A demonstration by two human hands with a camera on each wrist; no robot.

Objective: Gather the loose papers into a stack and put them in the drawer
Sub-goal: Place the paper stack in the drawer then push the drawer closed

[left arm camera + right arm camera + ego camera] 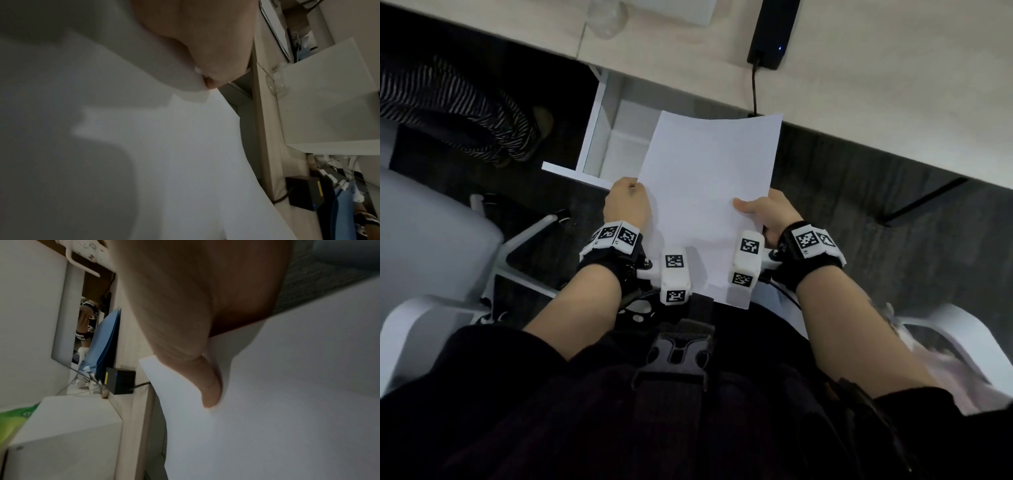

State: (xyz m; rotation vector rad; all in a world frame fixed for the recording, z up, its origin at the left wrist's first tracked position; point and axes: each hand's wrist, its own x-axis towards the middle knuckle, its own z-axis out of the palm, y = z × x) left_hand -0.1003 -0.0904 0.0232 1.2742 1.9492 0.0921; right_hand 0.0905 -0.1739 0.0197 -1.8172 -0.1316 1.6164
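Papers look gathered already, so this is the carry-to-drawer step. Left hand pinches one edge, right hand grips the other, thumb flat on top. Drawer sits open just past the left fingertips; next I'd guess lower the stack in flat.

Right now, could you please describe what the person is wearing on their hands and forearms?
Forearms are bare; dark short sleeves end above the elbows. Each wrist carries a black strap with white blocks printed with black-and-white square markers: one by the left hand, one by the right hand. A white marker-covered camera pod juts from each strap, with thin black cables behind.
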